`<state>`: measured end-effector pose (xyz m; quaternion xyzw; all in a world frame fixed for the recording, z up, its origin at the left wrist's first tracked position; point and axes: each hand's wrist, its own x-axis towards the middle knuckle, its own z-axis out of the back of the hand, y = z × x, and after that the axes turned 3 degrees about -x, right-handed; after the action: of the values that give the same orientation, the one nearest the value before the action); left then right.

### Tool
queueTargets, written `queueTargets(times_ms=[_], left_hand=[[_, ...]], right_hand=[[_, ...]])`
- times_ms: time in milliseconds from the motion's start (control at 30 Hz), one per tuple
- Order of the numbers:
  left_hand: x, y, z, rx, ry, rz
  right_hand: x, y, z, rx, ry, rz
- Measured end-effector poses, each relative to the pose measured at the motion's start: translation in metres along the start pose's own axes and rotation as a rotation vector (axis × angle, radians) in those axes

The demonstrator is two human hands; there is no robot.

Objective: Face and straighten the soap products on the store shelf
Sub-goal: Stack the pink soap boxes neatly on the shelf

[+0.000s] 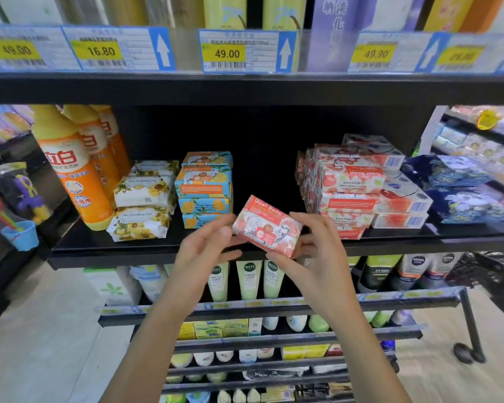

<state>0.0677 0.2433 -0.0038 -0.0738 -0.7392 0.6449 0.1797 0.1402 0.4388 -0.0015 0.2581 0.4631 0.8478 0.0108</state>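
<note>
Both hands hold one pink soap box (266, 226), tilted, just in front of the front edge of the black shelf (114, 253). The left hand (204, 251) pinches its left end and the right hand (317, 251) grips its right end. Behind it, bare shelf lies open between the blue-and-orange soap stack (204, 187) and the pink soap stack (344, 193). Yellow floral soaps (141, 205) sit further left.

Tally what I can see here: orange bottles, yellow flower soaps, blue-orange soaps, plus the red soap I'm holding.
Orange bottles: 3
Yellow flower soaps: 3
Blue-orange soaps: 4
Held red soap: 1
Total: 11
</note>
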Motion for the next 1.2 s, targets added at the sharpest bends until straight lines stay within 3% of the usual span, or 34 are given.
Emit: queueTargets(times_ms=[200, 400, 600, 967, 1200], left_hand=[[-0.010, -0.003, -0.016, -0.166, -0.034, 0.110], [-0.024, 0.004, -0.023, -0.259, -0.111, 0.128], [-0.028, 0.003, -0.032, -0.261, -0.132, 0.139], [-0.036, 0.000, -0.043, -0.264, -0.106, 0.142], [-0.038, -0.008, -0.045, -0.291, -0.052, 0.259]], right_hand=[[-0.002, -0.003, 0.011, 0.011, 0.166, 0.047], [-0.008, -0.003, 0.017, 0.245, 0.266, -0.177], [-0.011, 0.001, 0.014, 0.462, 0.177, -0.326], [-0.017, -0.005, 0.024, 0.510, 0.125, -0.268], [-0.019, -0.007, 0.031, 0.461, 0.145, -0.175]])
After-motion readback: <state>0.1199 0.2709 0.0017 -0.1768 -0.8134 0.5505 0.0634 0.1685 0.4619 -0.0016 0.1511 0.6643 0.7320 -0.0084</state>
